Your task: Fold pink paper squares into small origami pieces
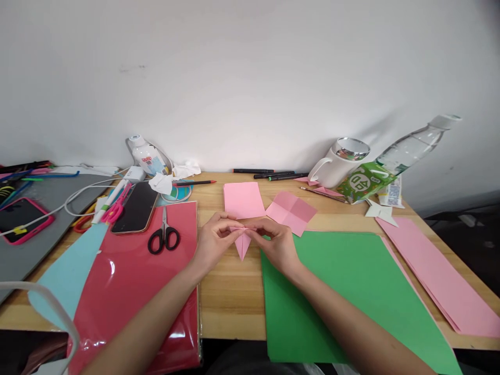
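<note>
Between my two hands is a small piece of folded pink paper [242, 247], its pointed end hanging toward me and a crease running down its middle. My left hand [217, 233] pinches its left upper side between thumb and fingers. On the other side, my right hand [275, 238] pinches the right upper side, fingertips close to those of the left. The fingers cover the paper's upper part. Just beyond them lies a stack of pink paper squares [242, 198]. A creased pink square [292, 211] rests to the right of that stack.
Black-handled scissors [164, 237] lie on a red paper pack [148, 291] at left, near a phone [136, 207]. Green sheets [344, 291] and pink strips [437, 276] cover the right. Along the wall stand a white mug [336, 165], a tilted bottle [416, 143] and pens [253, 171].
</note>
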Action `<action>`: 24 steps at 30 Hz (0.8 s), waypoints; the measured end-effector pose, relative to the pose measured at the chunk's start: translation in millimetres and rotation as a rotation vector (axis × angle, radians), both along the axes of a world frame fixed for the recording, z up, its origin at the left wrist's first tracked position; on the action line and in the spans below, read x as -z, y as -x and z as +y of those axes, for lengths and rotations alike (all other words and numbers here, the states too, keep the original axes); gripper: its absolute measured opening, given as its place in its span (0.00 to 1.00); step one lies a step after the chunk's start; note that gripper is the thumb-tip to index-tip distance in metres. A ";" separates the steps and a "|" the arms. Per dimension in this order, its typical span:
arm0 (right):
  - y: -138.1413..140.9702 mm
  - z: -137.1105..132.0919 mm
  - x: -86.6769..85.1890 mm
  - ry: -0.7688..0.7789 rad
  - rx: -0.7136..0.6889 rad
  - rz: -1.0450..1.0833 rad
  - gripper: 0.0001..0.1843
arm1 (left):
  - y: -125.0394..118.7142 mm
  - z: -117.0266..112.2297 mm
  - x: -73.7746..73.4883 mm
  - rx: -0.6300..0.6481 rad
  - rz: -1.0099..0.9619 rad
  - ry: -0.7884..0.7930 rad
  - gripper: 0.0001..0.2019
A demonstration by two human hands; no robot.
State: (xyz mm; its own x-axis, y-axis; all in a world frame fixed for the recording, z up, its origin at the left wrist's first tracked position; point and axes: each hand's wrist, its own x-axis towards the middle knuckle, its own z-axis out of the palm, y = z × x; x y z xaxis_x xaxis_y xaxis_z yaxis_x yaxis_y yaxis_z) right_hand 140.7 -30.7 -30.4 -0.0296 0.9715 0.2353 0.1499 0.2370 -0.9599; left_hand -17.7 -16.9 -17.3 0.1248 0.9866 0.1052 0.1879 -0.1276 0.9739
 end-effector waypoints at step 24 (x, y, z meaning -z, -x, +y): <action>-5.7 5.0 -4.4 0.249 -0.066 0.122 0.13 | 1.0 2.4 0.3 0.025 -0.280 0.317 0.15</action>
